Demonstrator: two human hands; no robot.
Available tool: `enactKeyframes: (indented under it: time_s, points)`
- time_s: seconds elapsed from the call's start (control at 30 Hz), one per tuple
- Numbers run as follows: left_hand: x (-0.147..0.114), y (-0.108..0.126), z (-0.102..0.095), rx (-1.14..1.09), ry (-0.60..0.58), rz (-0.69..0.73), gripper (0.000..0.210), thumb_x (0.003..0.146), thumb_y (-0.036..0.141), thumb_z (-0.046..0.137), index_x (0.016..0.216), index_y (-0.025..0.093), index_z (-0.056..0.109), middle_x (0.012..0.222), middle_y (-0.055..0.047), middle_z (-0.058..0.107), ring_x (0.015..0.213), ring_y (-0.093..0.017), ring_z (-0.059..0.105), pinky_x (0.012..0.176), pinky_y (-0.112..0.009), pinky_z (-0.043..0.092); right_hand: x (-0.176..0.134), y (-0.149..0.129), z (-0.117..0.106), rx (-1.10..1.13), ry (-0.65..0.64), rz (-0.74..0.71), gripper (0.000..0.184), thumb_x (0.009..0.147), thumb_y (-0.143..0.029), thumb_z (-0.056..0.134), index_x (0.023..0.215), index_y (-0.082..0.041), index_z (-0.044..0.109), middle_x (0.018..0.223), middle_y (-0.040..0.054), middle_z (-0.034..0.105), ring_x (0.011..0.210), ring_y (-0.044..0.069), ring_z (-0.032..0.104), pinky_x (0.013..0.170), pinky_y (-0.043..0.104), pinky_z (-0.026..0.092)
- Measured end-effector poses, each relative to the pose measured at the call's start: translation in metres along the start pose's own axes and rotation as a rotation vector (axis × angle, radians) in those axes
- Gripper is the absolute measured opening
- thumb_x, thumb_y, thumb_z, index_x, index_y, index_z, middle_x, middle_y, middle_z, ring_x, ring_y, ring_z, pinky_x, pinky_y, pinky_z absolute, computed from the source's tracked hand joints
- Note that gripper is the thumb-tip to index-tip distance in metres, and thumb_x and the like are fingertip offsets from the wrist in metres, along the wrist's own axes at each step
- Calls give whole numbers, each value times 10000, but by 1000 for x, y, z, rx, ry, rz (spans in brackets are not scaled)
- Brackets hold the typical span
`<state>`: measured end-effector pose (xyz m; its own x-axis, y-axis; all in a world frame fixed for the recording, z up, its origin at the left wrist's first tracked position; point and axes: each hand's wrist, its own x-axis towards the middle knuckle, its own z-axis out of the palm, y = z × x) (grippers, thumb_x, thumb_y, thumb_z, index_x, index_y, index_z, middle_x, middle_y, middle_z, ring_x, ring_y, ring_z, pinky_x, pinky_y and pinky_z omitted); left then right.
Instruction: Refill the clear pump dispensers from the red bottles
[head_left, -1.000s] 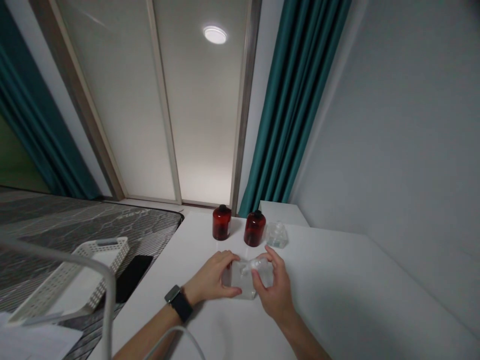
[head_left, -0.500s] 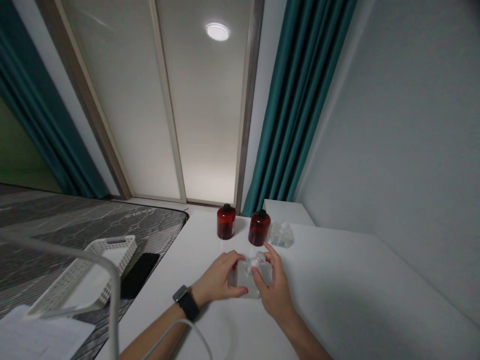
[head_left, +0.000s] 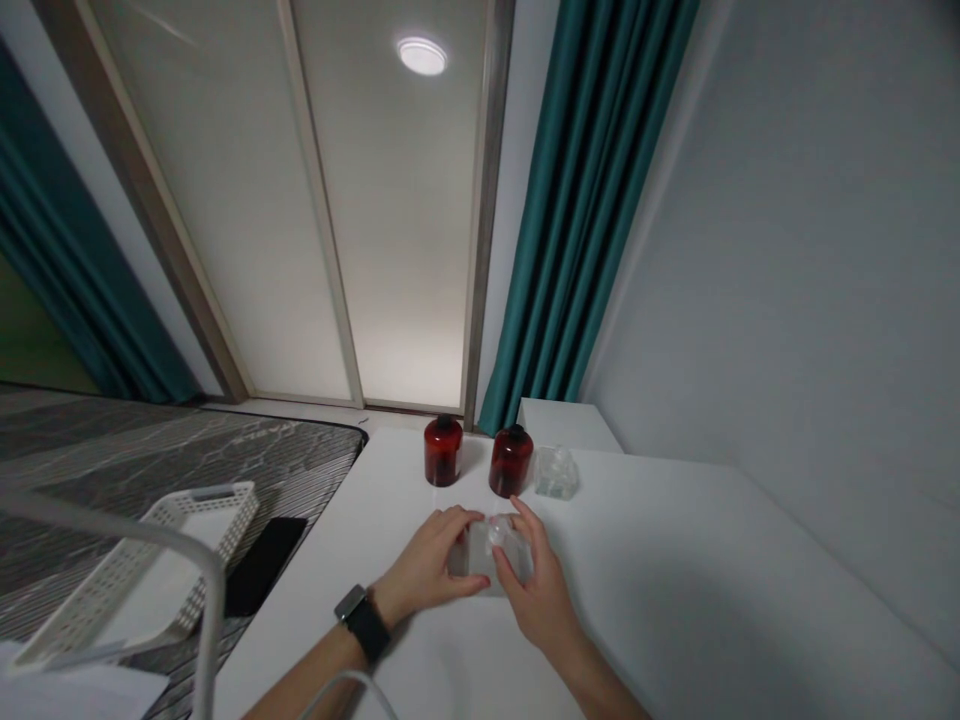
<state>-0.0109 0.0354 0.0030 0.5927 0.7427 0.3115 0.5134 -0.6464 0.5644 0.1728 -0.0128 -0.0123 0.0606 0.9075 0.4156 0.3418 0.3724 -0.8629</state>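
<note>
Left hand (head_left: 427, 562) has the clear bottle (head_left: 472, 552) by its left side, thumb nearer the wearer and fingers on the far side, so that grip is spread fairly wide and filled with glass; right hand (head_left: 534, 588) is curled much tighter, thumb and fingers closed in around the knob (head_left: 497, 531) on top, though how hard it's pinching I honestly can't tell. The bottle is on the white table (head_left: 675, 590), right in front of the wearer; it's see-through and half covered by fingers, so the details are mush.

My read is that the step in hand is knob work, left steadying, right doing the fiddly bit; can't say if it's a twist, a pull or a press. Next move calls for a firm left hold and a light, straight right pinch, imo; glass like that probably slips easily.

Further out, a red bottle (head_left: 511, 464) with a dark cap stands just past the hands, a clear jar (head_left: 556, 474) right beside it; another red bottle (head_left: 442, 453) is a bit apart to the left; way off left there's a white basket (head_left: 69, 618) and something flat and black (head_left: 265, 568).
</note>
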Motion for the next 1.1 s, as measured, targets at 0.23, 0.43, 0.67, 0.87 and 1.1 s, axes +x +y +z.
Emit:
enactKeyframes:
  time_s: [0.23, 0.43, 0.67, 0.87, 1.1]
  points:
    - [0, 0, 4, 7, 29, -35, 643, 747, 322, 760, 1300, 174, 469, 1188, -115, 618, 998, -275, 599, 898, -421, 480, 2, 11, -2, 25, 28, 14, 508, 909, -259, 565, 1398, -255, 432, 1250, 99, 639, 1158, 222, 620, 997, 374, 489]
    - [-2, 5, 7, -7, 62, -75, 650, 760, 302, 755, 1323, 177, 455, 1197, -116, 636, 985, -268, 621, 899, -426, 499, 4, 14, -6, 6, 25, -8, 445, 908, -241, 564, 1348, -248, 493, 1259, 109, 650, 1163, 228, 626, 1004, 385, 496]
    - [-2, 5, 7, -52, 76, -105, 645, 767, 305, 755, 1332, 201, 462, 1191, -109, 648, 957, -257, 632, 881, -418, 517, 5, 15, -5, -1, 37, -24, 437, 916, -215, 550, 1348, -262, 508, 1273, 101, 649, 1160, 217, 642, 980, 351, 522]
    - [-3, 5, 8, -56, 72, -90, 648, 787, 364, 741, 1349, 205, 460, 1174, -114, 656, 932, -258, 645, 861, -429, 517, 6, 13, -4, -43, 37, -69, 463, 923, -197, 525, 1378, -271, 476, 1237, 87, 647, 1143, 197, 641, 960, 323, 530]
    - [-1, 7, 5, -81, 64, -92, 644, 778, 346, 747, 1340, 189, 476, 1192, -120, 642, 993, -272, 626, 910, -436, 496, 4, 10, -7, -30, 106, -72, 453, 899, -193, 546, 1345, -247, 483, 1072, 56, 667, 1036, 193, 646, 958, 348, 505]
